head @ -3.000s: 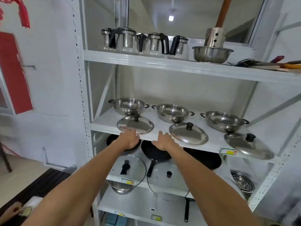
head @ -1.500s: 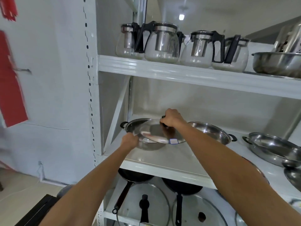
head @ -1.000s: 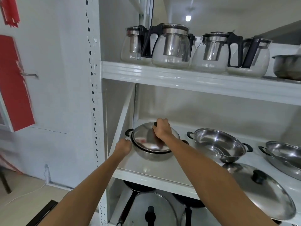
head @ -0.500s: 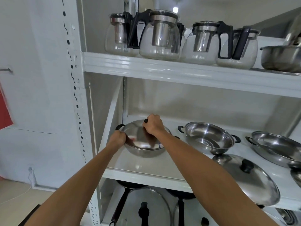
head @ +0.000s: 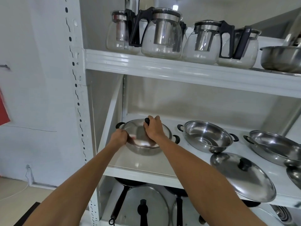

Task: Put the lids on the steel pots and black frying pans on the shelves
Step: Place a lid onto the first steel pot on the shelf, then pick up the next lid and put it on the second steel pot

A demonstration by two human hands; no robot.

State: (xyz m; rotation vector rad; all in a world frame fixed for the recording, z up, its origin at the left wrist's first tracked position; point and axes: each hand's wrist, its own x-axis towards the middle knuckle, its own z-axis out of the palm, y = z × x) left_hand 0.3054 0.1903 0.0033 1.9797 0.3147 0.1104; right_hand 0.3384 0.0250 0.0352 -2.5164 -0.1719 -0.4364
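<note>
On the middle shelf [head: 146, 172] the leftmost steel pot [head: 143, 150] wears a steel lid [head: 138, 132]. My right hand [head: 154, 129] grips the lid's black knob. My left hand [head: 119, 137] holds the pot's left rim. To the right stand a second steel pot [head: 206, 137] and a third steel pot [head: 273, 148], both uncovered. A loose steel lid [head: 241, 175] lies in front of them, and another lid's edge [head: 294, 173] shows at the far right. On the shelf below are black frying pans [head: 128, 183] and glass lids [head: 146, 207].
Several glass teapots [head: 161, 31] with black handles line the top shelf, beside a steel bowl [head: 281, 57]. The white shelf upright [head: 76, 88] stands at the left, against a pale wall. A diagonal brace [head: 110, 110] crosses the left side of the middle bay.
The lid went from lying at the shelf front to being lifted and set down on the left pot. My left hand moved onto the pot's rim; my right hand stays on the knob.
</note>
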